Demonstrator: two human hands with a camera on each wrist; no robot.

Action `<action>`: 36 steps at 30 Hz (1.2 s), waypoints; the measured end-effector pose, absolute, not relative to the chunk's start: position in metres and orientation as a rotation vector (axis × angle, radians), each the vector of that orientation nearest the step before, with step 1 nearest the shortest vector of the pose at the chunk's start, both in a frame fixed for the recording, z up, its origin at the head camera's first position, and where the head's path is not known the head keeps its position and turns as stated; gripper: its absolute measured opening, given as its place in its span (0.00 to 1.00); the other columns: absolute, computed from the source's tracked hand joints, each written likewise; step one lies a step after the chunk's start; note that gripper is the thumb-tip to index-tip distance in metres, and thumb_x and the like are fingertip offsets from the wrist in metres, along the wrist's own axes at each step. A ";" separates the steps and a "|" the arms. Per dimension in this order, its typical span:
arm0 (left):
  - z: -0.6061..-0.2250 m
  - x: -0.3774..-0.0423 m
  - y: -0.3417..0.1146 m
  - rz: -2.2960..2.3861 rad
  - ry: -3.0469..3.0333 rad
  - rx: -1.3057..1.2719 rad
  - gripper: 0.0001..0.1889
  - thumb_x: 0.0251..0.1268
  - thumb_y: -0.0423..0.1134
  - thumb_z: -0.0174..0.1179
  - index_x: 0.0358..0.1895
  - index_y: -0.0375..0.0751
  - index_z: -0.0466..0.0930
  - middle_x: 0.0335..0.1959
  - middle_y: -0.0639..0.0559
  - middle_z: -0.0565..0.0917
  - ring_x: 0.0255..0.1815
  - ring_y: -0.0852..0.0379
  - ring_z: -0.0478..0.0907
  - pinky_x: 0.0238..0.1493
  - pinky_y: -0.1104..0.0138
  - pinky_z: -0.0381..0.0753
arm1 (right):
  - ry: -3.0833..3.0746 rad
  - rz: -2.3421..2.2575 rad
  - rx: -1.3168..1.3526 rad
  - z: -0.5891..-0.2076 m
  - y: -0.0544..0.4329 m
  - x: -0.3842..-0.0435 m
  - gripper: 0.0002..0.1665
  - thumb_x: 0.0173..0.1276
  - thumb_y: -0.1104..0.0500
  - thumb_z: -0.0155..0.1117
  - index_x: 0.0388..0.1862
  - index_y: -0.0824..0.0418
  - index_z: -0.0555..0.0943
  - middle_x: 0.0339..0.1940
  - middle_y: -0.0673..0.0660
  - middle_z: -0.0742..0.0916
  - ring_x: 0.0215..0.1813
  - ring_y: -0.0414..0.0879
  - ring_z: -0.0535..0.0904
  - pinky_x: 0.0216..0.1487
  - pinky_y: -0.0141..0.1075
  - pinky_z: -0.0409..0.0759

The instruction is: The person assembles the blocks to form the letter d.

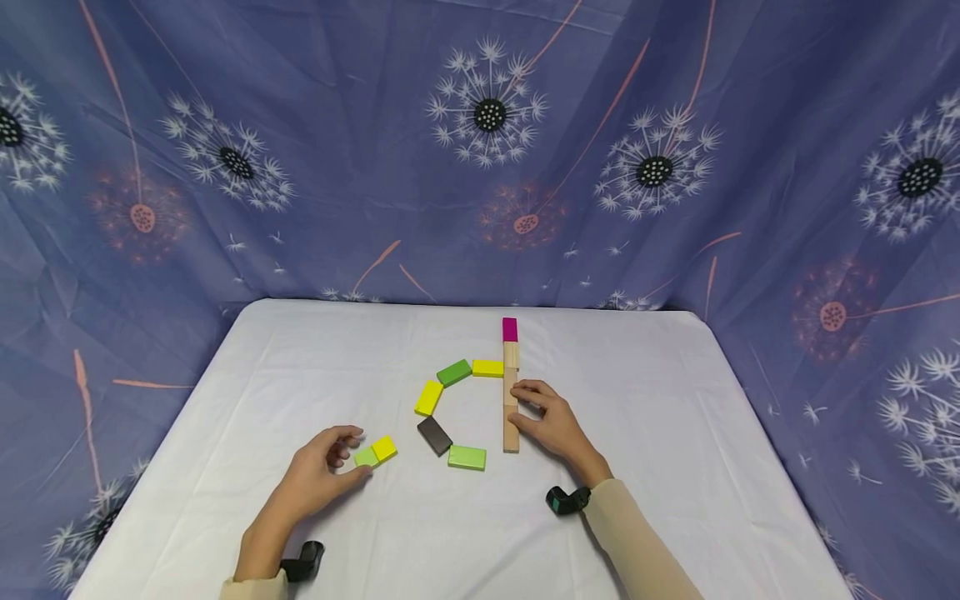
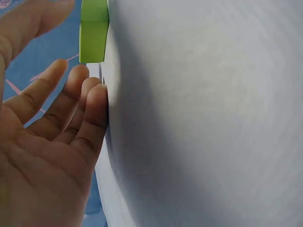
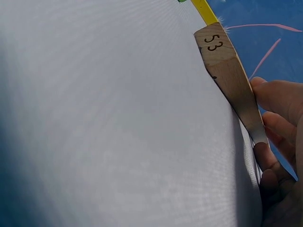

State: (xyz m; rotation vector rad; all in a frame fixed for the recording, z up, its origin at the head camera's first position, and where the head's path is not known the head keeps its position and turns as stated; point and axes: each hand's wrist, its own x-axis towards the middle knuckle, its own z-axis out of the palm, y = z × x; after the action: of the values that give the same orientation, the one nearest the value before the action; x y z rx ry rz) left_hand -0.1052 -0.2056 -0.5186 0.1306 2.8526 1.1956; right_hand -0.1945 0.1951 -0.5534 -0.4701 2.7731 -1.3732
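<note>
In the head view my right hand point(image 1: 553, 425) is at the right side of a straight column of wooden blocks point(image 1: 511, 387), its thumb and index fingertips at the column's edge. The right wrist view shows the end of a wooden block point(image 3: 222, 61) marked 53, with fingertips close along its side. My left hand point(image 1: 318, 471) is beside a small light green block point(image 1: 367, 457) and a yellow block point(image 1: 385, 448) that lie end to end. Its fingers are loosely bent, and the thumb tip is at the light green block. In the left wrist view, a gap shows between fingers and the green block point(image 2: 93, 40).
A magenta block point(image 1: 510, 329) tops the column. Left of it, a curve runs through a yellow block point(image 1: 488, 368), a green block point(image 1: 454, 372), another yellow block point(image 1: 429, 398), a dark block point(image 1: 435, 436) and a light green block point(image 1: 467, 457). White cloth point(image 1: 637, 375) covers the table.
</note>
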 end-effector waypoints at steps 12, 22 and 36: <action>-0.518 -0.105 -0.205 1.163 2.807 0.099 0.22 0.54 0.34 0.77 0.53 0.37 0.84 0.38 0.52 0.82 0.37 0.58 0.75 0.39 0.69 0.79 | 2.754 -1.382 -0.449 -0.555 0.195 -0.195 0.27 0.67 0.53 0.75 0.64 0.57 0.84 0.67 0.51 0.81 0.71 0.52 0.75 0.63 0.52 0.78; -0.518 -0.105 -0.205 1.123 2.827 0.121 0.17 0.56 0.34 0.75 0.49 0.37 0.87 0.38 0.52 0.84 0.37 0.58 0.77 0.39 0.68 0.81 | 2.753 -1.379 -0.435 -0.556 0.195 -0.195 0.27 0.67 0.52 0.75 0.64 0.57 0.84 0.67 0.50 0.81 0.71 0.51 0.75 0.61 0.50 0.78; -0.499 -0.107 -0.192 1.159 2.972 0.331 0.16 0.54 0.33 0.75 0.48 0.44 0.88 0.42 0.55 0.86 0.38 0.55 0.81 0.40 0.61 0.83 | 2.761 -1.387 -0.453 -0.556 0.196 -0.196 0.28 0.67 0.52 0.75 0.64 0.57 0.84 0.67 0.50 0.81 0.71 0.51 0.75 0.61 0.50 0.78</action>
State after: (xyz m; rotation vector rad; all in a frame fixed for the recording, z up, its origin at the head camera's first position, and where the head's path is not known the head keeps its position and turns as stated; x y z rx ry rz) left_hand -0.1069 -0.1922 -0.4989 0.3309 2.9723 1.1589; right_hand -0.1956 0.1956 -0.5564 -0.4534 2.7609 -1.3866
